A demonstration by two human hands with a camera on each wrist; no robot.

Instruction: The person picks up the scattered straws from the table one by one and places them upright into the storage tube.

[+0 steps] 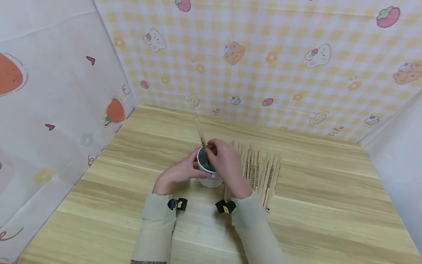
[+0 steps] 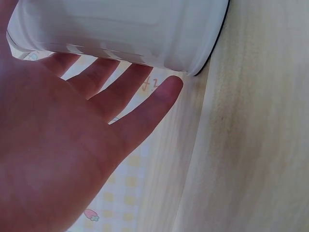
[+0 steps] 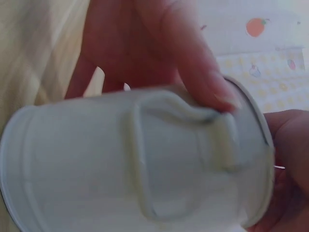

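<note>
The left hand [image 1: 180,171] grips the white pail from its left side, thumb at the front near the handle's hinge and fingers spread along the far side. The right hand [image 1: 227,157] is bent over the pail's mouth, with thumb and fingers pinching a printed wooden stick.

Beyond the pail hangs a yellow-checked cloth [image 1: 283,36] with cartoon animals, strawberries and cupcakes; to the pail's left, a white cloth [image 1: 66,73] carries orange-red fruit and small hearts. Under the pail spreads a wood-grain tabletop [image 1: 125,183]. Pale sleeves [image 1: 155,234] reach toward the pail from the near side.

The white pail [image 1: 211,182] stands upright on the tabletop, between the hands. Just right of it lies a row of wooden sticks [image 1: 254,168], side by side, bearing dark printed characters and partly covered by the right hand. Nearer than the pail, a black wrist camera [image 1: 178,204] sits at each cuff. The printed wooden stick [image 1: 202,140] slants out of the pail's mouth, its upper end leaning away to the left. A wire handle [image 3: 138,154] lies folded against the pail's wall.
</note>
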